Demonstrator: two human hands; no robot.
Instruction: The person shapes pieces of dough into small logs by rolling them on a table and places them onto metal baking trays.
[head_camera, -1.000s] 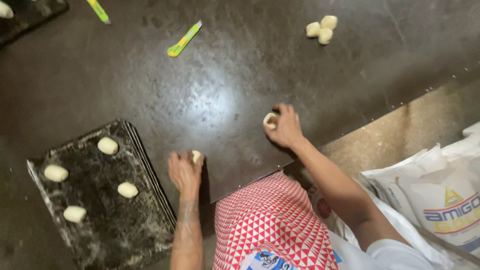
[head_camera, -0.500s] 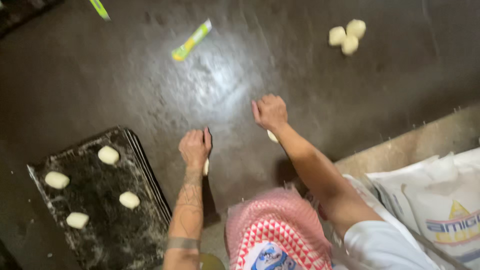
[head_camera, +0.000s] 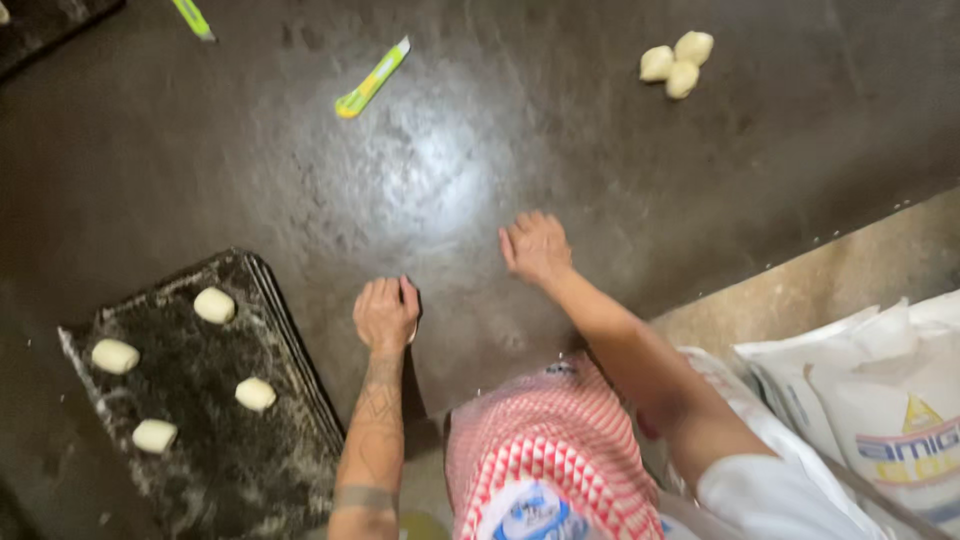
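A wide dark desk fills the frame, pale sacks at lower right. Lower left, the black tray holds four shaped dough pieces; three more wait upper right. Both hands, left and right, press palm-down, cupped over hidden dough; grip unclear.

dark tray with four dough pieces | green-yellow cutter | three dough balls | sacks

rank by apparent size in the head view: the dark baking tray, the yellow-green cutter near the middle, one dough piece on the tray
1. dark baking tray, largest by far
2. yellow-green cutter
3. dough piece, smallest; the cutter lies farther from the camera, so that gap is less certain.
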